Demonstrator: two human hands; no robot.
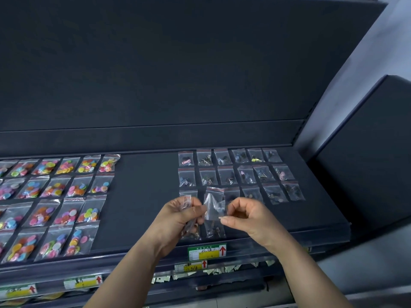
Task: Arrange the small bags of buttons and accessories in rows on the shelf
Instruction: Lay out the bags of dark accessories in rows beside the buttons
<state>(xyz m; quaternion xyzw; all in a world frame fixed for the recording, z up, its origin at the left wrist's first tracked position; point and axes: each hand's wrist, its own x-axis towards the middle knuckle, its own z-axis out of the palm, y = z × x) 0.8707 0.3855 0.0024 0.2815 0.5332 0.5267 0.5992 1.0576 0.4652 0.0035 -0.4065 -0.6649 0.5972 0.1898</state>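
Note:
My left hand [180,218] grips a small stack of clear bags of dark accessories [189,227] above the front of the dark shelf [142,196]. My right hand [246,215] pinches one clear bag [212,210] held between both hands, its fingers curled. Rows of clear bags of dark metal accessories [240,174] lie on the shelf's right half, beyond my hands. Rows of bags of coloured buttons [57,196] cover the left half. Some bags in the third row are partly hidden behind my hands.
A bare dark strip of shelf runs between the two groups. Price labels [206,252] with red arrows line the shelf's front edge and the lower shelves. A dark back panel [178,74] rises behind, and another dark unit [367,163] stands at the right.

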